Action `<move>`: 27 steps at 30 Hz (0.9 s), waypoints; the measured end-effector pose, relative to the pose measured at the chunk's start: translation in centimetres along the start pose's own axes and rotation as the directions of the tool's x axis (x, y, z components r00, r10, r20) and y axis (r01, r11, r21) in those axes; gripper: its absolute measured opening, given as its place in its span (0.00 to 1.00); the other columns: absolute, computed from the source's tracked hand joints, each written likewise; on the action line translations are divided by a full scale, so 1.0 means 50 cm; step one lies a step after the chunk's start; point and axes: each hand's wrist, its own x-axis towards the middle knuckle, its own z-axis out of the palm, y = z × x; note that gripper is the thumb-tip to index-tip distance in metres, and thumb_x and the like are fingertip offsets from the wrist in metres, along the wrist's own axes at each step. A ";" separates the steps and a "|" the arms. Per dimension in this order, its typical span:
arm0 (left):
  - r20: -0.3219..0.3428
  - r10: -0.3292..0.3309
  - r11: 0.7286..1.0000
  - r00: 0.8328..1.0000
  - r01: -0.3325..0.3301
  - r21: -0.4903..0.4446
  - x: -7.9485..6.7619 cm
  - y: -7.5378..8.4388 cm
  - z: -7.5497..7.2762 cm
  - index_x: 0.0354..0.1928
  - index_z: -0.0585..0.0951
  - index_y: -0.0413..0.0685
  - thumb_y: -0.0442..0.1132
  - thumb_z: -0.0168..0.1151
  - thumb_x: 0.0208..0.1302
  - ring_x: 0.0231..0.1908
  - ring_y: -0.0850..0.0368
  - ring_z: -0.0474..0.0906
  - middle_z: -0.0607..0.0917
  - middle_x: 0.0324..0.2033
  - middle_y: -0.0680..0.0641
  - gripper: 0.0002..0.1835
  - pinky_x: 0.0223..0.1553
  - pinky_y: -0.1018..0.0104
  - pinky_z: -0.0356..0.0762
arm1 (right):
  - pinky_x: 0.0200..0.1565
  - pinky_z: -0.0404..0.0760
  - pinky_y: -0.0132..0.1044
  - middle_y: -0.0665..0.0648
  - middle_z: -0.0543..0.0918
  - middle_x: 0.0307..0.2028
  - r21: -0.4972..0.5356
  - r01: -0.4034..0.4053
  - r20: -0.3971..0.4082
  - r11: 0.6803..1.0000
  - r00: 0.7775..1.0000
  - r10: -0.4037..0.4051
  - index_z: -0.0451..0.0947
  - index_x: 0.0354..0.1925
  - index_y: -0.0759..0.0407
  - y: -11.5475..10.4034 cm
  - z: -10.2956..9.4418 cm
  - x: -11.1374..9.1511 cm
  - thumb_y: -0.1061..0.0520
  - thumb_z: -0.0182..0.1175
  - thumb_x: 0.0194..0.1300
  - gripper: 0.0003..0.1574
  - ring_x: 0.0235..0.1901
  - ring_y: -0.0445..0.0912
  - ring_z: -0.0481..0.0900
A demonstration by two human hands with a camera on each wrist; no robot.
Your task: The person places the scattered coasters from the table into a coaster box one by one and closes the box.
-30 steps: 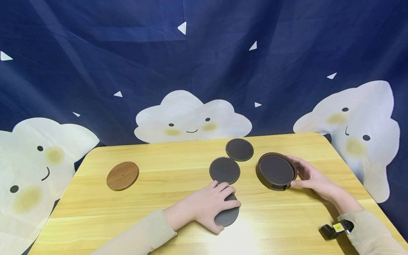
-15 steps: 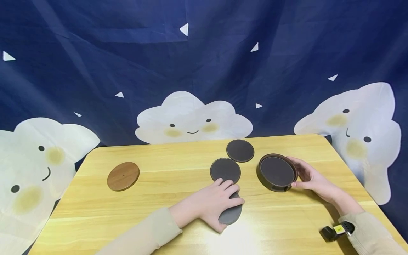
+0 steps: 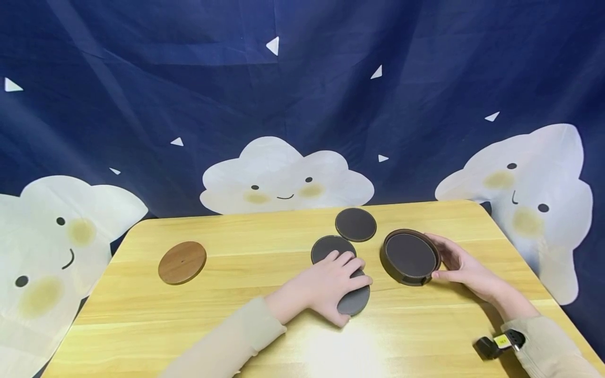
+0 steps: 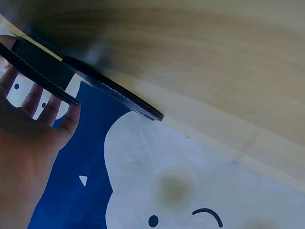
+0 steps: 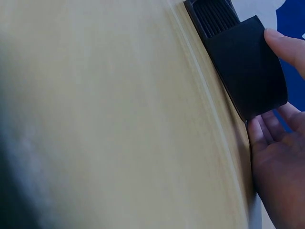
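A round dark coaster (image 3: 355, 301) is gripped from above by my left hand (image 3: 326, 286), thumb at its near edge and fingers spread over the far side. The left wrist view shows this held coaster (image 4: 40, 76) raised off the tabletop. Part of a second coaster (image 3: 331, 247) shows beyond the fingers, the rest covered by the hand. At the right stands a round dark coaster holder (image 3: 393, 269) with coasters inside. My right hand (image 3: 465, 269) holds its right side between thumb and fingers. Through the holder's side slot, several stacked coasters (image 5: 217, 18) show in the right wrist view.
Another dark coaster (image 3: 356, 224) lies near the back edge of the wooden table (image 3: 264, 236). A round brown wooden disc (image 3: 182, 262) lies at the left. Behind the table hangs a blue curtain (image 3: 326, 105) with cloud prints.
My left hand has moved away from me and slightly right with the coaster, now overlapping the second coaster. The right hand and holder have stayed in place.
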 end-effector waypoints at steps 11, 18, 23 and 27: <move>0.016 -0.020 0.999 1.000 0.021 -0.034 0.046 -0.025 -0.008 0.71 0.73 0.68 0.72 0.67 0.48 0.67 0.51 0.67 0.73 0.67 0.51 0.46 0.63 0.55 0.71 | 0.66 0.65 0.17 0.41 0.74 0.73 0.002 0.009 0.003 1.000 1.000 -0.009 0.53 0.81 0.69 0.001 0.001 0.000 0.82 0.59 0.62 0.53 0.69 0.28 0.73; 0.011 -0.042 0.996 0.999 0.043 -0.082 0.082 -0.035 -0.004 0.74 0.71 0.68 0.71 0.66 0.51 0.67 0.54 0.64 0.70 0.69 0.52 0.46 0.63 0.56 0.69 | 0.66 0.64 0.16 0.40 0.74 0.73 -0.003 0.001 0.002 1.000 1.000 -0.001 0.53 0.81 0.70 -0.001 0.001 -0.001 0.81 0.59 0.63 0.53 0.70 0.27 0.71; 0.006 -0.052 0.996 0.999 0.052 -0.075 0.110 -0.039 -0.006 0.74 0.70 0.68 0.71 0.66 0.52 0.67 0.54 0.64 0.69 0.70 0.52 0.46 0.62 0.58 0.67 | 0.65 0.66 0.17 0.40 0.75 0.71 -0.006 -0.007 -0.001 1.000 1.000 0.007 0.53 0.81 0.69 -0.003 0.002 0.000 0.81 0.59 0.63 0.52 0.67 0.28 0.74; -0.006 -0.057 0.997 0.998 0.056 -0.057 0.134 -0.043 -0.009 0.74 0.71 0.68 0.71 0.65 0.53 0.67 0.54 0.65 0.69 0.70 0.52 0.45 0.62 0.58 0.67 | 0.65 0.65 0.16 0.38 0.74 0.72 -0.010 -0.020 -0.003 1.000 1.000 0.020 0.53 0.81 0.68 -0.003 0.001 0.001 0.80 0.59 0.64 0.52 0.68 0.27 0.73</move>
